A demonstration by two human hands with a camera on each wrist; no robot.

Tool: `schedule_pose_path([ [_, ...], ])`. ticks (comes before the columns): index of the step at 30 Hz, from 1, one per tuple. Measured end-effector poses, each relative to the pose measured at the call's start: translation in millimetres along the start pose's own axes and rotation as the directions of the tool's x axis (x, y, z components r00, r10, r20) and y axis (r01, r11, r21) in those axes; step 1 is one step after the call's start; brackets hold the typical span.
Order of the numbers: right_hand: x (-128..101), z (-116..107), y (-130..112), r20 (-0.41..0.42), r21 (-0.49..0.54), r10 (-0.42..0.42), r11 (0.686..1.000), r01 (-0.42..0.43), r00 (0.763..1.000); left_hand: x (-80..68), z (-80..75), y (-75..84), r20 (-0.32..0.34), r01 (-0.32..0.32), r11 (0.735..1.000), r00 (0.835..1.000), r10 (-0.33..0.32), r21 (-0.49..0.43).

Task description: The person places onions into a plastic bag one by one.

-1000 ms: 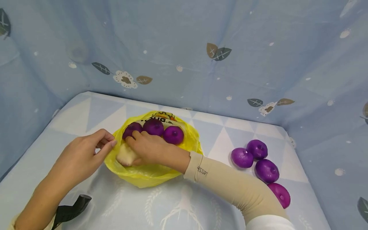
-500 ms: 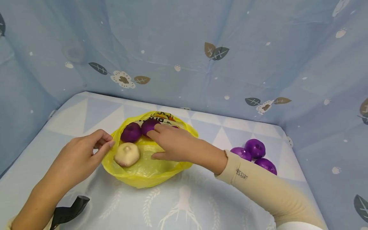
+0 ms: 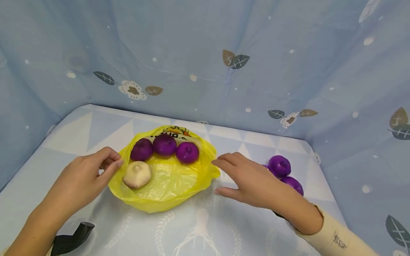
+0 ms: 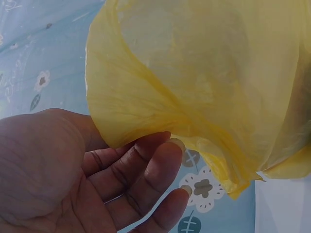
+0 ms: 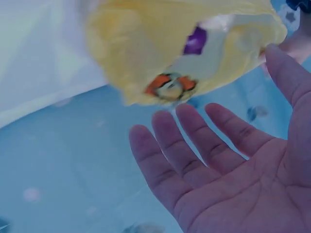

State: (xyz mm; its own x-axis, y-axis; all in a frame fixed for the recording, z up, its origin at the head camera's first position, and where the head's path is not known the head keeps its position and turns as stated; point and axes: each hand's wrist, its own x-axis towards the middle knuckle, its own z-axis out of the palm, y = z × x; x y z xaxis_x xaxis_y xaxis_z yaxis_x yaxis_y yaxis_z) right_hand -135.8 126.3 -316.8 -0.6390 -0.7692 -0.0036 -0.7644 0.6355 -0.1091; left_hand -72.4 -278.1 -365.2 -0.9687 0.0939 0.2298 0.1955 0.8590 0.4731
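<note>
A yellow plastic bag (image 3: 173, 199) lies spread with its mouth open on the table. Inside, three purple onions (image 3: 187, 152) sit along its far side, and a cream-coloured garlic bulb (image 3: 137, 174) is at its left. My left hand (image 3: 84, 174) pinches the bag's left rim between thumb and fingers; the left wrist view shows the yellow film (image 4: 146, 87) at those fingers. To the right of the bag my right hand (image 3: 250, 179) hangs over the table, fingers spread, palm bare in the right wrist view. Behind it are more purple onions (image 3: 279, 166), partly hidden by the hand and forearm.
A white and pale blue patterned cloth covers the table (image 3: 201, 227). Blue curtain (image 3: 192, 53) walls stand at its back and sides. A black curved piece (image 3: 73, 239) shows at my left wrist.
My right hand has left the garlic bulb, passed over the onions in the bag and moved right, out of the bag. The left hand keeps its hold on the rim.
</note>
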Motion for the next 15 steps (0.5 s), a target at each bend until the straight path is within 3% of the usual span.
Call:
schedule_pose_path([
  [5,-58.9,7.8,21.2,-0.029,0.033,0.173,0.984,-0.172,0.984,2.1,-0.3,-0.2,0.003,0.001,1.000,1.000,-0.001,-0.004],
  [9,-99.9,15.4,34.6,-0.037,0.106,0.323,0.942,-0.317,0.946,3.1,-1.4,-2.4,0.004,0.006,1.000,1.000,-0.006,-0.019],
  [15,-145.9,23.6,54.8,-0.031,0.205,0.465,0.870,-0.449,0.885,5.1,0.2,-4.8,0.023,0.027,0.999,0.999,-0.026,-0.028],
])
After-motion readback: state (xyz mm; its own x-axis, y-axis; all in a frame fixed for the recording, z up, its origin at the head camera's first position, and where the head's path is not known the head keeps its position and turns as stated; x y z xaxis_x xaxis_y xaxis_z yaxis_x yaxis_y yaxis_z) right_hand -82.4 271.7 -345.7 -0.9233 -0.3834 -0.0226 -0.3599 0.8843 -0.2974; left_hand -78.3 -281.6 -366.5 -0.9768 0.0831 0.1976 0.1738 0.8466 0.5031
